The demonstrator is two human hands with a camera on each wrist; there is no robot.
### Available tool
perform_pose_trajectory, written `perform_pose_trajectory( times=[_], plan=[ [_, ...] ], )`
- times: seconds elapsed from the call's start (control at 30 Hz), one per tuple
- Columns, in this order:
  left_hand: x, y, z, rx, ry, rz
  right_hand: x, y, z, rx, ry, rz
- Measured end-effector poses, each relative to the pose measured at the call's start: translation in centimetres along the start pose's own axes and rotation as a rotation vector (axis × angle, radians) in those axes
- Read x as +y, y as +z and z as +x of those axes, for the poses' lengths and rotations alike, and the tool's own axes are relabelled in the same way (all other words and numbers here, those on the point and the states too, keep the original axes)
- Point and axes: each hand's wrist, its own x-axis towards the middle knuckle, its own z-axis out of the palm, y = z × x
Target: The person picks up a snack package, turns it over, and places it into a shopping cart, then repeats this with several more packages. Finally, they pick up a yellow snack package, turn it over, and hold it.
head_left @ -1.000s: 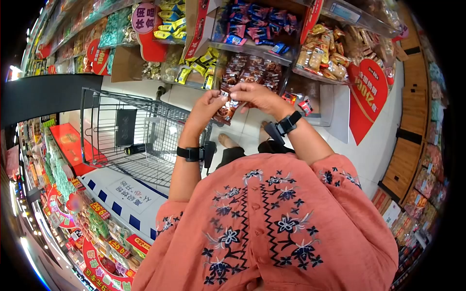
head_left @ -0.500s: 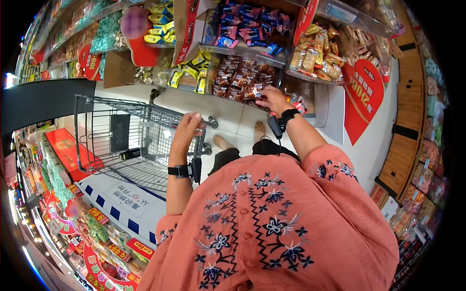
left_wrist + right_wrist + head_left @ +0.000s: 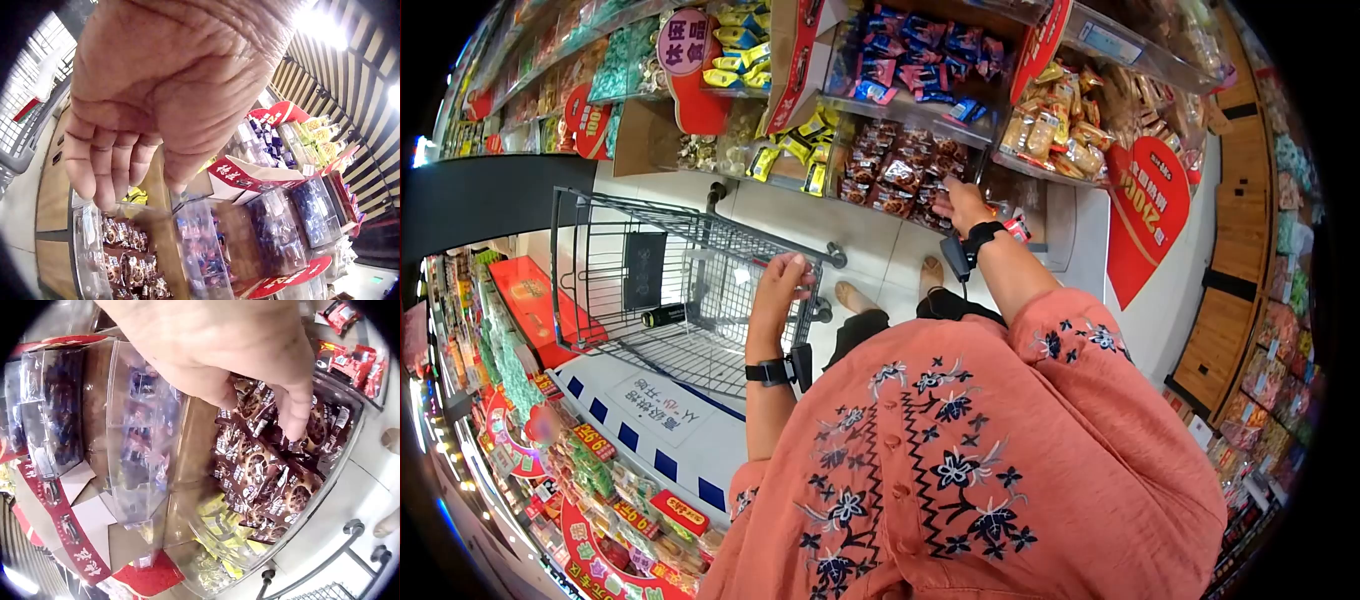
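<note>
Brown cookie packets fill a clear bin on the lower shelf. The right hand is at the bin's right side. In the right wrist view, this hand has its thumb and fingers apart and touching the brown packets; whether any packet is between the tips is unclear. The left hand, empty, hangs over the near edge of the cart, fingers loosely bent. The left wrist view has that hand in front of the shelf, with brown packets below its fingertips.
Yellow packets lie left of the brown ones, blue and pink packets above them, and golden packets to the right. A red heart-shaped sign stands at the right. Behind the cart is a white counter.
A second ago both hands held a brown packet together between them. The right hand has moved to the bin; the left has drawn back, empty, toward the cart.
</note>
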Motion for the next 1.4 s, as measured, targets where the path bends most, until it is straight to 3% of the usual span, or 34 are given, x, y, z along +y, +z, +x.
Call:
perform_pose_trajectory(
  times=[0.2, 0.3, 0.37, 0.43, 0.47, 0.57, 0.73, 0.83, 0.97, 1.1, 1.13, 1.4],
  plan=[
    [-0.8, -0.6, -0.1, 0.006, 0.002, -0.007, 1.2, -0.3, -0.9, -0.199, 0.014, -0.069],
    [-2.5, -1.4, 0.1, 0.114, 0.047, 0.177, 0.6, -0.3, -1.5, -0.271, 0.009, -0.068],
    [-5.4, -1.9, 1.4, 0.224, 0.186, 0.270, 0.9, -0.2, -0.4, -0.355, 0.021, -0.037],
    [-10.4, -3.1, 3.4, 0.370, 0.356, 0.581, 0.4, 1.0, -1.3, -0.419, 0.037, -0.058],
    [-10.9, -3.1, 2.9, 0.410, 0.337, 0.782, 0.2, 1.6, -1.8, -0.447, 0.044, -0.074],
    [-12.4, -3.1, 2.6, 0.359, 0.152, 0.929, -0.1, 3.4, -3.2, -0.515, 0.054, -0.113],
    [-14.8, -3.7, 3.0, 0.255, 0.061, 1.021, 0.8, 6.2, -4.8, -0.613, 0.066, -0.165],
    [-15.4, -4.1, 5.3, -0.017, -0.043, 1.102, 1.4, 7.8, -5.6, -0.620, 0.073, -0.213],
    [-16.5, -4.1, 5.9, 0.000, 0.085, 1.090, 2.3, 10.8, -6.6, -0.573, 0.062, -0.271],
    [-15.6, -4.6, 6.4, -0.035, 0.033, 1.099, 3.7, 14.6, -7.0, -0.559, 0.057, -0.300],
    [-14.9, -5.1, 7.0, -0.136, -0.084, 1.059, 4.0, 15.6, -7.0, -0.565, 0.061, -0.310],
    [-12.7, -9.7, 9.4, -0.273, -0.085, 0.979, 6.3, 22.8, -7.8, -0.522, 0.048, -0.400]
  ],
)
